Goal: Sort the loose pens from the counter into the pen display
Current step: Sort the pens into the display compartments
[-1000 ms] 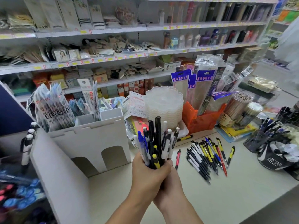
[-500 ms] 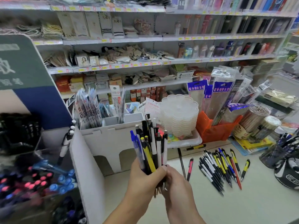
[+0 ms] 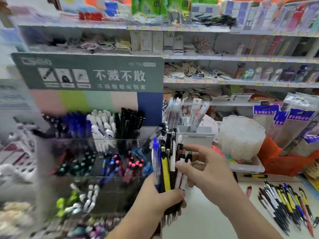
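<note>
Bundle: I see a mixed bundle of plastic pens (image 3: 166, 167), blue, yellow, white and black barrels, standing upright at centre frame, tips down, so the tops stay readable for sorting.
Left hand: my left hand (image 3: 162, 198) is wrapped closed around the lower half of that bundle, clamping it like a cup so nothing slips.
Right hand: my right hand (image 3: 206, 171) is mostly open, fingers spread, with thumb and forefinger at a white pen on the bundle's right side; I judge it is picking one out, though I cannot tell if the pinch has closed.
Display: the tiered clear-fronted pen display with its grey-green header card (image 3: 89, 152) stands just left of the bundle, compartments grouped by colour: blue, white and black caps on the far row, teal, blue and pink nearer. It is blurred, so the exact slots are unclear.
Loose pile: a fan of black, yellow and blue pens (image 3: 284, 204) lies on the pale table (image 3: 207, 219) at near right, well apart from the display, not yet gathered.
Progress: early to middle, I judge; a handful is lifted, none visibly slotted.
Risk: pulling one pen could drag its neighbours up out of the grip.
</note>
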